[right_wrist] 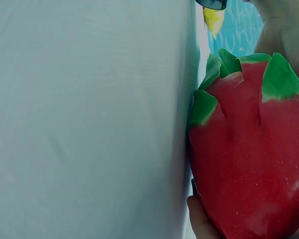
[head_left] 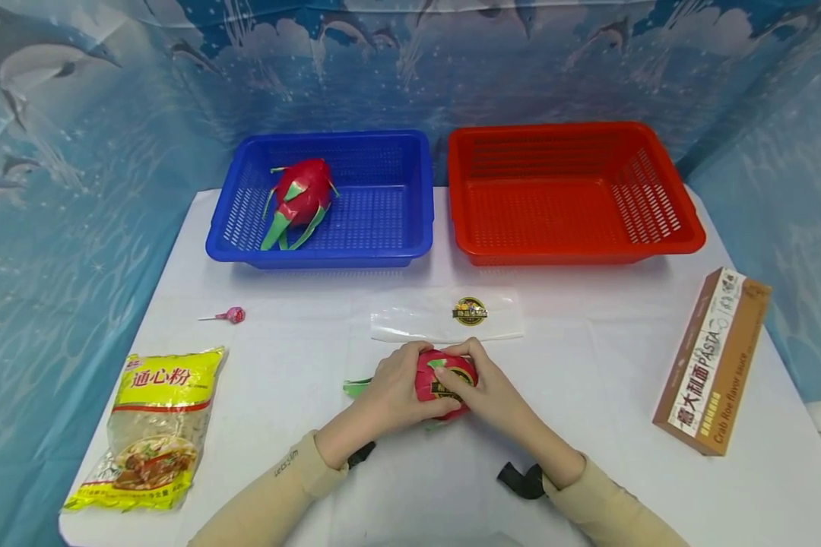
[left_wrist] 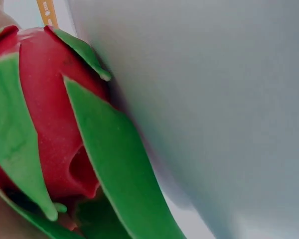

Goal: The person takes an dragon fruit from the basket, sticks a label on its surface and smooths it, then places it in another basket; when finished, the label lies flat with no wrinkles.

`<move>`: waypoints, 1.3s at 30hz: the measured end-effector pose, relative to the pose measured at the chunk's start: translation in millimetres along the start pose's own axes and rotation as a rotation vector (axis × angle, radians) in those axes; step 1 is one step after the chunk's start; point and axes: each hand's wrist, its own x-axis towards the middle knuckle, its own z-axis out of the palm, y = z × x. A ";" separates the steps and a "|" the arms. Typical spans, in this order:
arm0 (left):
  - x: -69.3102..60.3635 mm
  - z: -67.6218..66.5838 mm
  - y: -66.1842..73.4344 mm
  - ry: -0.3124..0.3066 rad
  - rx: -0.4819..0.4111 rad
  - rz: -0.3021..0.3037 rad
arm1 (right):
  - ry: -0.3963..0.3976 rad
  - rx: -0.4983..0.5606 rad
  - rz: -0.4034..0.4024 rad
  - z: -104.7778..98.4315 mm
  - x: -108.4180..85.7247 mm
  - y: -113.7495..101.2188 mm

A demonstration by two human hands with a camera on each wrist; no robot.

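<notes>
Near the front middle of the table, a red dragon fruit with green leafy scales lies between both hands. The left hand grips it from the left, thumb along the near side. From the right, the right hand holds it, with fingers at the far side and the thumb over a round black-and-gold sticker on the skin. That thumb covers part of the sticker. Long green scales fill much of the left wrist view, where the dragon fruit is close up. Its smooth red side shows in the right wrist view.
Just beyond the hands lies a glossy strip bearing a similar round sticker. A blue basket with another dragon fruit and a red basket stand behind. Left are a lollipop and macaroni bag; right, a pasta box.
</notes>
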 end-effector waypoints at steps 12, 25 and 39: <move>-0.5 -2.7 -3.1 -0.056 -0.068 -0.008 | -0.039 0.012 0.040 -4.6 2.0 1.8; -2.6 -3.4 -5.4 -0.073 -0.099 -0.014 | -0.057 -0.057 -0.070 -8.3 2.0 9.8; -2.0 -4.1 -6.5 -0.097 -0.116 -0.044 | -0.249 0.027 -0.117 -29.3 5.3 15.0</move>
